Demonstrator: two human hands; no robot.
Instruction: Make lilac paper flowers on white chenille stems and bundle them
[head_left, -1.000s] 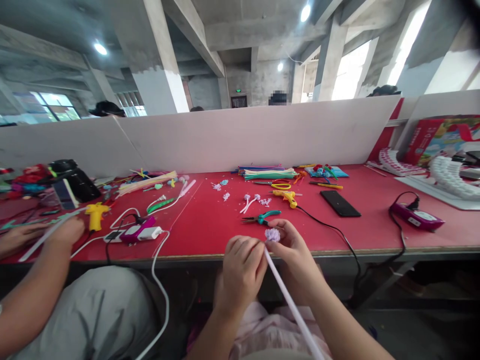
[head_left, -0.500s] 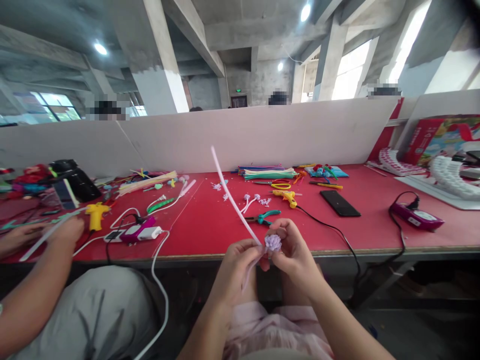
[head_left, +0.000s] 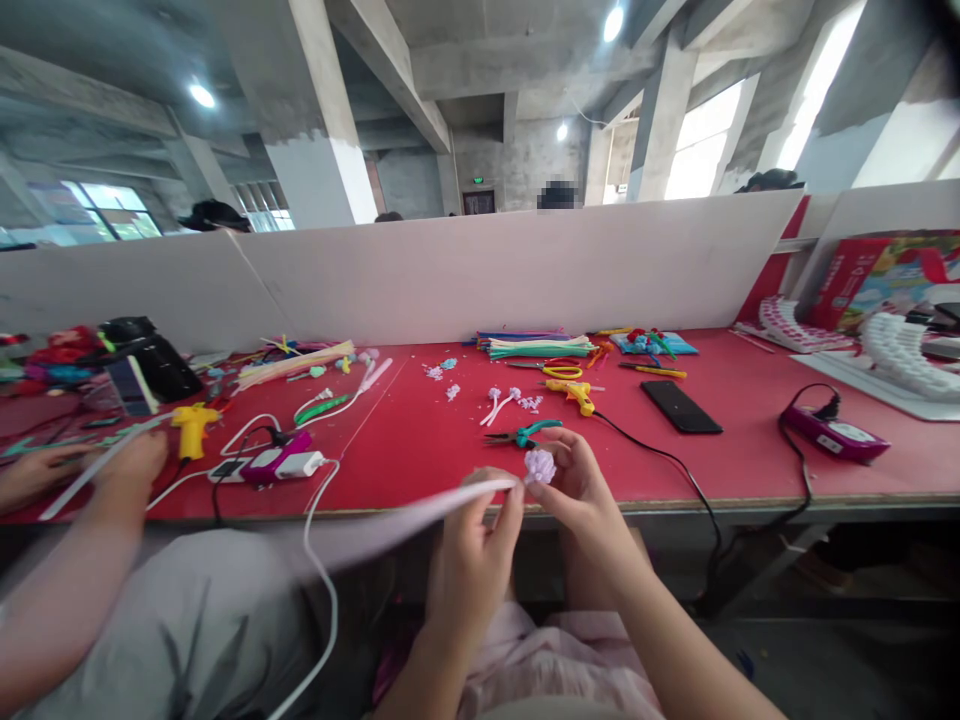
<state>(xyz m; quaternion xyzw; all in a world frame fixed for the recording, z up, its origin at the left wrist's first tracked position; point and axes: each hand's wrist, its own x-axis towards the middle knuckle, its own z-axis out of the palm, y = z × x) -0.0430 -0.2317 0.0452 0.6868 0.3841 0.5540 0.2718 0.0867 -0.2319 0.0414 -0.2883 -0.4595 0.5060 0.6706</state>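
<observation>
A small lilac pipe-cleaner flower [head_left: 540,465] sits pinched in the fingertips of my right hand [head_left: 581,490], just above the red table's front edge [head_left: 675,505]. My left hand [head_left: 472,555] grips a long pale pipe cleaner [head_left: 390,520] close to the flower. Its blurred free end sweeps out to the left over a neighbour's lap. Both hands are close together, below the table edge.
Teal-handled pliers [head_left: 525,434], a yellow glue gun [head_left: 574,394], a black phone [head_left: 680,406] and bundles of pipe cleaners [head_left: 536,346] lie beyond my hands. A purple power strip [head_left: 832,432] sits right. A co-worker's hands [head_left: 127,465] work at the left beside another glue gun [head_left: 191,427].
The long pipe cleaner swung round the flower: down toward my lap a second ago, then up and away, and it points out to the left at this moment. My hands rose slightly.
</observation>
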